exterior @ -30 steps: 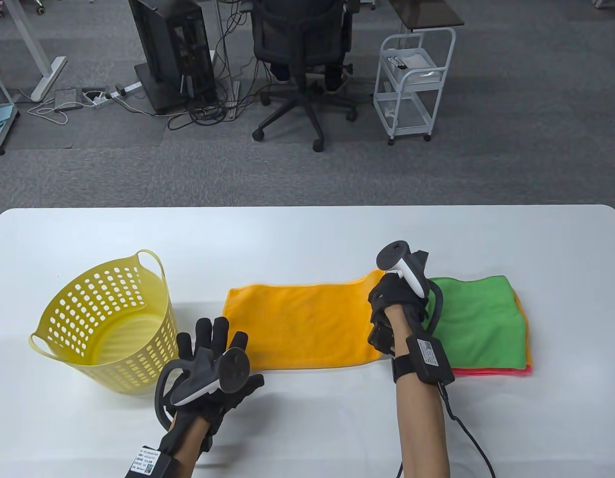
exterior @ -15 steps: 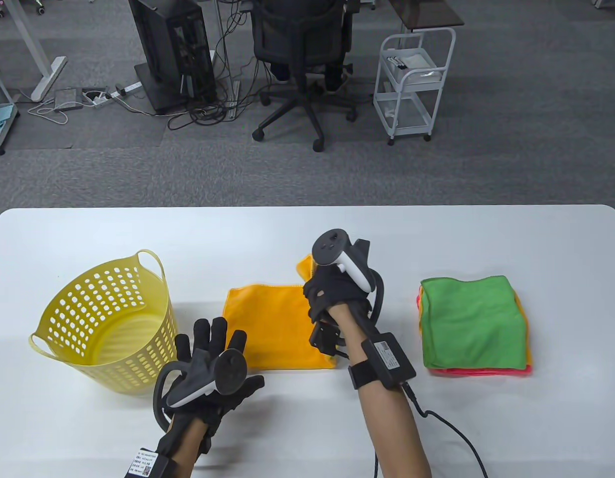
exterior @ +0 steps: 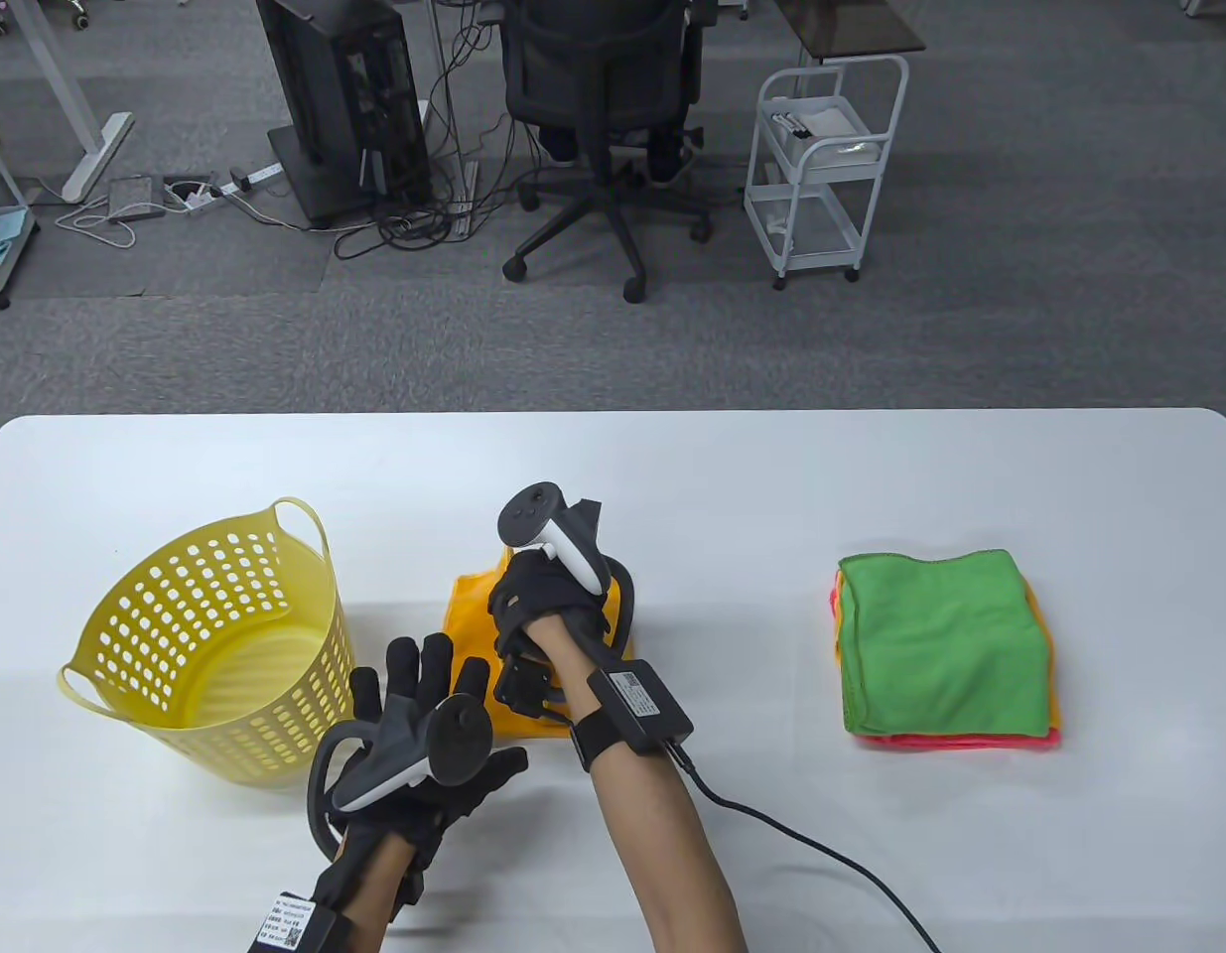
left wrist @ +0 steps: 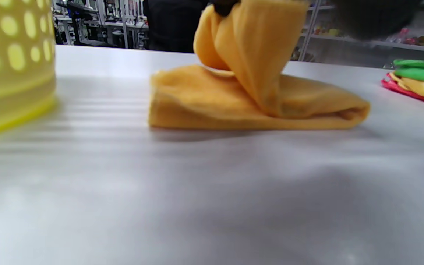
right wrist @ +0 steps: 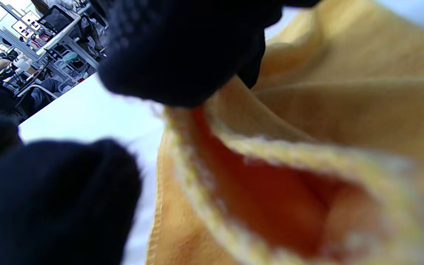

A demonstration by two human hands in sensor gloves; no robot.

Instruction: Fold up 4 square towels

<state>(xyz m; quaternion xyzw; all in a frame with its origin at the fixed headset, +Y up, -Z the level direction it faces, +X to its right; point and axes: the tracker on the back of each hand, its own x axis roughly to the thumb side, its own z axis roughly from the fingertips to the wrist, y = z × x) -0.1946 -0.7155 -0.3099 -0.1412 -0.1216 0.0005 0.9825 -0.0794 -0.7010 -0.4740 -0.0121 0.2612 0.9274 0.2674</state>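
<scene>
Orange towel (exterior: 471,608): right hand (exterior: 543,604) pinches its end, now carried leftward over itself, halving it. Left hand (exterior: 424,715), fingers spread, rests just beside. Fold nearly closed.

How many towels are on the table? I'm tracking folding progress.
At least 4: an orange towel gripped by the right hand beside the basket, and a stack showing green, orange and pink layers; more may be hidden.

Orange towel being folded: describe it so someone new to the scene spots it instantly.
On the white table, look between the yellow perforated basket on the left and the stack of folded towels on the right. The orange towel lies alone there, one end lifted by the right hand. Unlike the green-topped stack, it is single and touched by hands.
</scene>
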